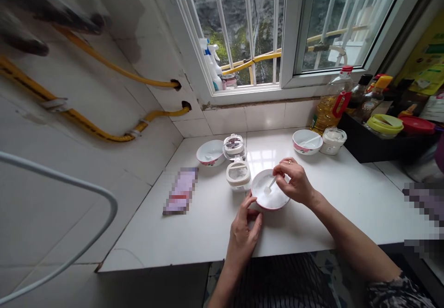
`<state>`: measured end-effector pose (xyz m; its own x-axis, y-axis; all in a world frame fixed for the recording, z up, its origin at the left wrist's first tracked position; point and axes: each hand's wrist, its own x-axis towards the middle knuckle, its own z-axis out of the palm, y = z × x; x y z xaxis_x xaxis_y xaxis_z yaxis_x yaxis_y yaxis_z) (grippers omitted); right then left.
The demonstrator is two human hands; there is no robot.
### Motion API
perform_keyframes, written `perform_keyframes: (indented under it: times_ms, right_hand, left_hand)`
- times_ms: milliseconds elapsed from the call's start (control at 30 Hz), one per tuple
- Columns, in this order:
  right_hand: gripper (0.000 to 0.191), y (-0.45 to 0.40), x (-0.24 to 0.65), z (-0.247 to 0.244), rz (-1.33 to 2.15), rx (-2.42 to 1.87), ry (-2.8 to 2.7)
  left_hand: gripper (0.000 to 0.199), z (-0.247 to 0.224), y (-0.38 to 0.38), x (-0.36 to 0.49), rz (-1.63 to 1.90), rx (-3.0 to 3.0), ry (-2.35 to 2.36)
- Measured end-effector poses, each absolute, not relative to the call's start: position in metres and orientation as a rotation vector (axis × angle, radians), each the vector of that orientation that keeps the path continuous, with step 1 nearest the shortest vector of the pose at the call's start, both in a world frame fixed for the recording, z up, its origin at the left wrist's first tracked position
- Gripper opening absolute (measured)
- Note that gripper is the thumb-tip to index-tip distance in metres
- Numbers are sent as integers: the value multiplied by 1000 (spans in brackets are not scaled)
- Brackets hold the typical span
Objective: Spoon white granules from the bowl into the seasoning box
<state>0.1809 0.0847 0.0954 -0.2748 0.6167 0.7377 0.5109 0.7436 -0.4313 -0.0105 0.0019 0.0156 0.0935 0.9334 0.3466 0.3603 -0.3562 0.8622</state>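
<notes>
The right hand pinches a small white plastic spoon over fine white powder. Apart from it, the left hand lies half-open against a round white ceramic bowl, which sits on a white countertop near a clear lidded plastic jar.

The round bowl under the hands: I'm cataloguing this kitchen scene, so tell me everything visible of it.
It is a round, glossy white bowl, ceramic by its look, pink-red outside, sitting on the white counter. White granules lie in it. The right hand holds a white spoon in them; the left hand's fingers appear to touch its near side.
</notes>
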Motion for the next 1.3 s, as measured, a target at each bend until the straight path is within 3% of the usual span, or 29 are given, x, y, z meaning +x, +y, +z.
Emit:
perform_keyframes:
  times_ms: [200, 467, 667, 1000, 1300]
  right_hand:
    - [17, 84, 176, 90, 279, -920, -1941]
    - [14, 89, 179, 95, 857, -1182, -1542]
    - [13, 95, 180, 93, 1065, -1175, -1347]
    - [12, 100, 184, 94, 1196, -1150, -1205]
    - [15, 98, 162, 96, 1053, -1010, -1278]
  left_hand:
    - [37, 14, 1, -9, 1268, 1757, 1312]
    - [37, 15, 1, -10, 1262, 1760, 1287]
    - [37, 13, 2, -13, 1222, 1789, 1287]
    - [36, 13, 2, -11, 1237, 1755, 1279]
    - [35, 12, 1, -8, 1258, 1725, 1286]
